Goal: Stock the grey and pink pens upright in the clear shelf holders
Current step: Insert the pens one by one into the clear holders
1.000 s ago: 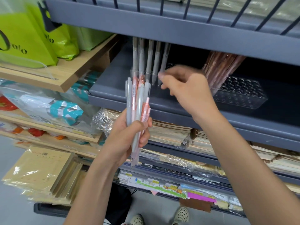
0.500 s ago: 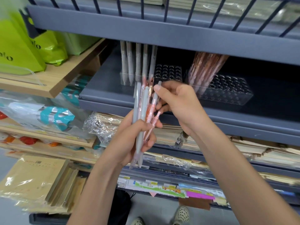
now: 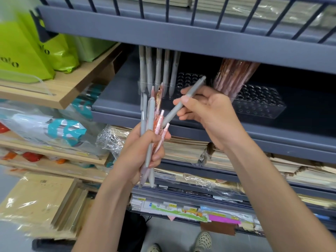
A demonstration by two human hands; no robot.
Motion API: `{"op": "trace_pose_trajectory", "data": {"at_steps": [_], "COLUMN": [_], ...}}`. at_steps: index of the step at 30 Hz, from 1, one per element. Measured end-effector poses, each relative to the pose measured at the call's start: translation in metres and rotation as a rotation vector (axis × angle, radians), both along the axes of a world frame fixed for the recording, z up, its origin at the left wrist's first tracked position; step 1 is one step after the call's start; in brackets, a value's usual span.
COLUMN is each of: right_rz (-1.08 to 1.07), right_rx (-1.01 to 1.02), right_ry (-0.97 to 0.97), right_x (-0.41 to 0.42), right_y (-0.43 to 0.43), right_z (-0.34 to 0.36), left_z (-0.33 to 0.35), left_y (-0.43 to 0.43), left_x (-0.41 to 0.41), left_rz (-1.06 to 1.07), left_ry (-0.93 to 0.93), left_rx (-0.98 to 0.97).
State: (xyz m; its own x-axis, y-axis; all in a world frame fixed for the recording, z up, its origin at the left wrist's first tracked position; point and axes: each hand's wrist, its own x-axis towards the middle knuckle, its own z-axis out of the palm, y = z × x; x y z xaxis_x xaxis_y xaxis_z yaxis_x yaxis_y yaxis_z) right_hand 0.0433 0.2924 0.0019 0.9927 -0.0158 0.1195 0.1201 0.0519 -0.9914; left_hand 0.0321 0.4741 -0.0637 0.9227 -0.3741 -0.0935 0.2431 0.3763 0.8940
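The right hand's thumb and fingertips pinch one grey pen near its middle. The right hand sits just in front of the left clear holder and is the hand nearer to it. The pen's long axis is slanted. Its blunt end points up toward the holder's open holes, and its tapered end points down and away from the holder, close to the bundle. To my eye it needs lifting and righting, tip down, over a free hole.

Below the holder, the left hand is wrapped round that bundle of matte grey and patterned pink pens, held roughly upright. Five grey pens stand in the holder's left end.
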Motion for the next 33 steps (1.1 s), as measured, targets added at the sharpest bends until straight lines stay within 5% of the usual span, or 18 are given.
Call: {"op": "trace_pose_trajectory", "data": {"at_steps": [3,7,14,17,21,33], "right_rz": [0.001,-0.406,-0.611,-0.681,-0.652,-0.414], "right_rx": [-0.024,-0.081,-0.398,-0.681,-0.975,-1.109], "right_ry": [-0.041,-0.226,-0.430,-0.376,-0.297,-0.077], "right_x": [0.002,0.017,0.043,0.060,0.079,0.107], "right_y": [-0.002,-0.004,0.009,0.009,0.008,0.006], "right_z": [0.001,0.003,0.001,0.008,0.013,0.021], "left_z": [-0.002,-0.007,-0.009,-0.009,-0.008,-0.007], "left_y": [0.003,0.008,0.016,0.017,0.019,0.013], "left_x": [0.002,0.003,0.007,0.007,0.006,0.002], "left_rz": [-0.001,-0.010,-0.017,-0.022,-0.016,-0.025], "left_ry": [-0.006,-0.018,-0.044,-0.046,-0.051,-0.051], "left_rx": [-0.013,-0.033,-0.116,-0.114,-0.110,-0.102]}}
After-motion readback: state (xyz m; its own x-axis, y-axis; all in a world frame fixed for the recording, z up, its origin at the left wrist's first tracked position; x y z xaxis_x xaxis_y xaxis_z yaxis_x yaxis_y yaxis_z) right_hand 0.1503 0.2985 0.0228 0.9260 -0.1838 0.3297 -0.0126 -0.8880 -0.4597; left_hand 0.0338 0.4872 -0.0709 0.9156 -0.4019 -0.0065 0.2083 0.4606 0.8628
